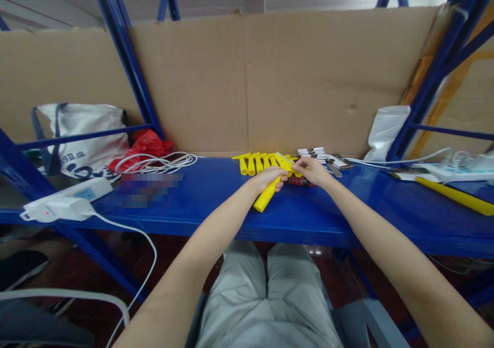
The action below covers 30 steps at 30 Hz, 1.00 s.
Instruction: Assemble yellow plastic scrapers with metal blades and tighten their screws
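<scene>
Yellow tool (267, 195) within left fingers (284, 178), head (284, 164) at right fingers (298, 168)

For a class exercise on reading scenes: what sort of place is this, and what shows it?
Probably a makeshift workbench in a workshop or storeroom: a blue metal shelf serves as the worktop, tall brown cardboard sheets wall its back, and yellow tools with cylindrical handles lie in a row.

Held tool (266, 196) is yel, shelf (216, 198) blu, bag (90, 119) wht/navy.

Yellow tool (266, 197) in left grip (275, 177), right grip (309, 170) at head (284, 163).
</scene>
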Each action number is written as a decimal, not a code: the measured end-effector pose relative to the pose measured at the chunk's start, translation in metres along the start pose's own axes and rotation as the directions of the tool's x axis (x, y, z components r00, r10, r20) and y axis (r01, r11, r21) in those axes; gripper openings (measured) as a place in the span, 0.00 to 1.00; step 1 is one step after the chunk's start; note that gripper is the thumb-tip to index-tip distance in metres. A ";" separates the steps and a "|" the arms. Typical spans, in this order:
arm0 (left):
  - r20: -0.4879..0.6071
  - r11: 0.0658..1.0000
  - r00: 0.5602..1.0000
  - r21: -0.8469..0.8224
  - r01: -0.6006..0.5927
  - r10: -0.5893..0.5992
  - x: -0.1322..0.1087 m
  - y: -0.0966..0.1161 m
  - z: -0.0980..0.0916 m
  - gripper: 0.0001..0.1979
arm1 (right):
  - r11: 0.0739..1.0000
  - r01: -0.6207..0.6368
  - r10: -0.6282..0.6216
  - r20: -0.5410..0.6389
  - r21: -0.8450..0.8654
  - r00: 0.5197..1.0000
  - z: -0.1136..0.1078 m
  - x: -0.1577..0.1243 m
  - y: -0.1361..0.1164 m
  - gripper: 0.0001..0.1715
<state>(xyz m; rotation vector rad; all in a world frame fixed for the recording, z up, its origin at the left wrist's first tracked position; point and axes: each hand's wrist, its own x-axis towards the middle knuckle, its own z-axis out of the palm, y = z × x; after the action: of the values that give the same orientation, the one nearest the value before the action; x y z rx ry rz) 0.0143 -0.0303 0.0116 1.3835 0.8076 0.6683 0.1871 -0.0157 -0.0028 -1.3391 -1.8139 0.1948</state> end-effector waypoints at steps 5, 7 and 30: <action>0.027 1.000 1.000 -0.029 -0.005 0.006 0.002 -0.001 -0.003 0.10 | 0.999 0.008 -0.008 -0.010 0.045 1.000 0.001 0.001 0.002 0.13; 0.036 0.999 0.999 -0.046 -0.019 0.021 0.003 -0.002 -0.003 0.09 | 0.997 0.022 -0.021 -0.018 0.075 1.000 0.001 0.000 0.002 0.15; 0.064 0.981 0.994 -0.175 -0.081 0.093 0.005 -0.001 -0.006 0.09 | 0.998 0.031 -0.018 -0.249 0.048 0.968 0.015 0.007 0.014 0.17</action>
<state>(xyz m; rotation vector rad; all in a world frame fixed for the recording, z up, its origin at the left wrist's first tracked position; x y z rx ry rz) 0.0122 -0.0227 0.0097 1.2833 0.6195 0.7344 0.1857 0.0010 -0.0169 -1.2452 -1.6032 0.0567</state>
